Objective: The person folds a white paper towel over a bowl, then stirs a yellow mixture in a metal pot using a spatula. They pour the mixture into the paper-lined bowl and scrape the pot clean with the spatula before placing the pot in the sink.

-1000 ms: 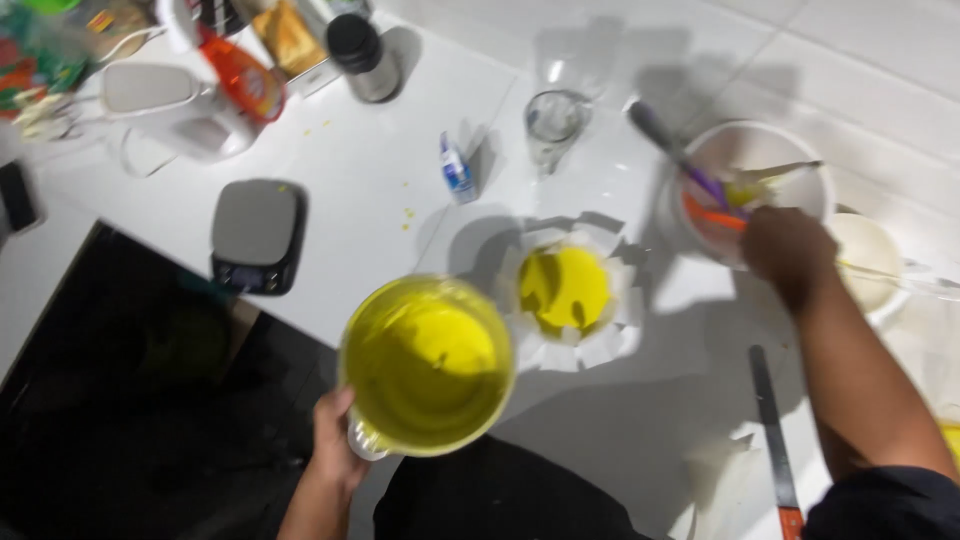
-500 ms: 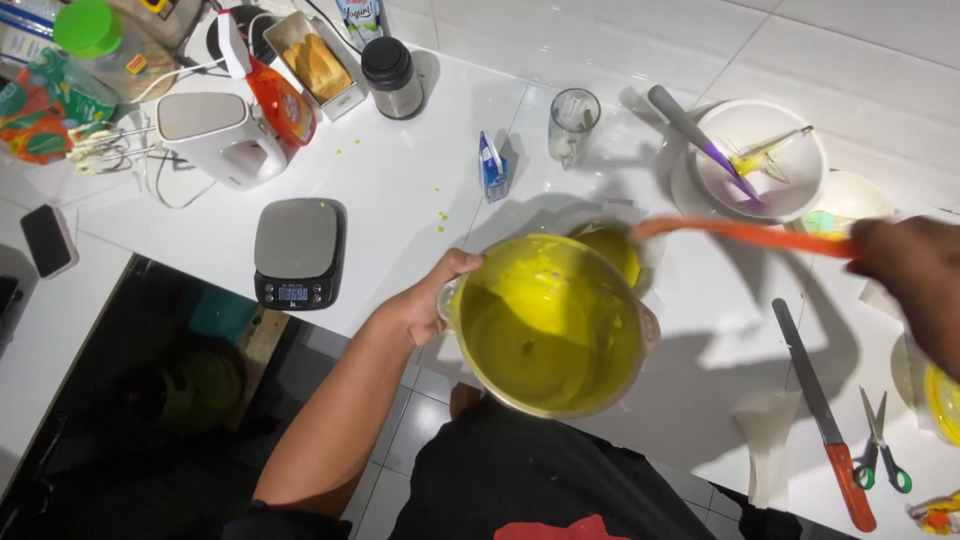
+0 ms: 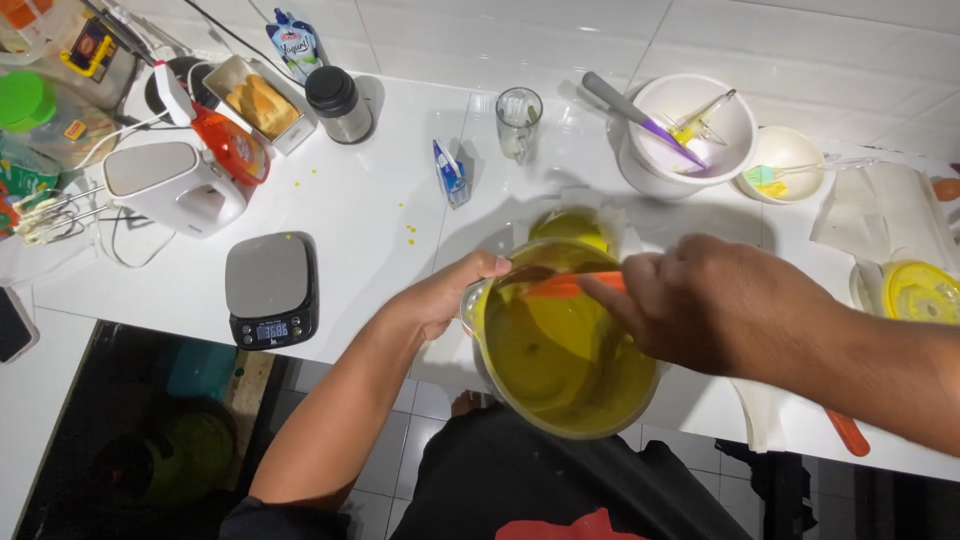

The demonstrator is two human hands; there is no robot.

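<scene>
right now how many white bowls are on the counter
2: a large white bowl at the back, holding utensils, and a small white bowl just right of it, holding a brush. The right hand and forearm may hide others.

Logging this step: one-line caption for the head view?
Left hand tilts bowl of yellow batter; right hand scrapes it with orange spatula.

Blue-white pouch (image 3: pixel 296 45), perhaps lit scale screen (image 3: pixel 271 330)

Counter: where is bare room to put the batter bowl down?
Bare counter lies between the kitchen scale, the small blue packet and the left hand. The back right is crowded: white bowl, small bowl, paper towel.
</scene>
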